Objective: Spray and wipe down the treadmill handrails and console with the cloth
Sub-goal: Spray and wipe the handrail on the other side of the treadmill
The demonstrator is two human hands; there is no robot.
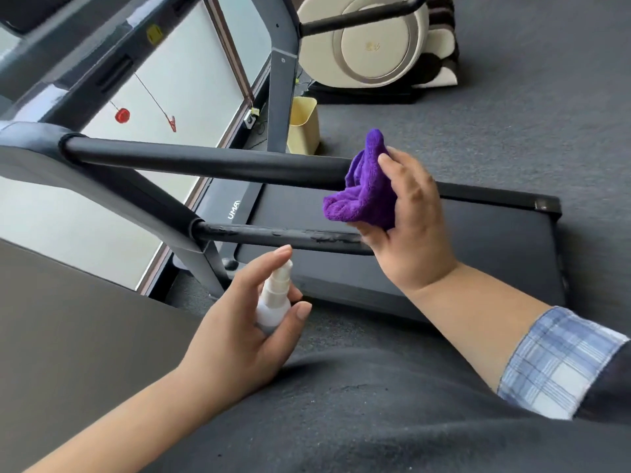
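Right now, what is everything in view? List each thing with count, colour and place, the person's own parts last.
handrails: two, black; far one smooth, near one with worn, peeling cover.
treadmill deck: one, black, on the floor beyond the rails.
cloth: one, purple, bunched at the far rail's end.
spray bottle: one, white, nozzle up, below the near rail.
bin: one, pale yellow, by the treadmill upright.
exercise machine: one, cream, top of view.
safety clip: one, red, hanging from the console.
carpet: grey.
left hand: holds the spray bottle.
right hand: grips the cloth; plaid sleeve.
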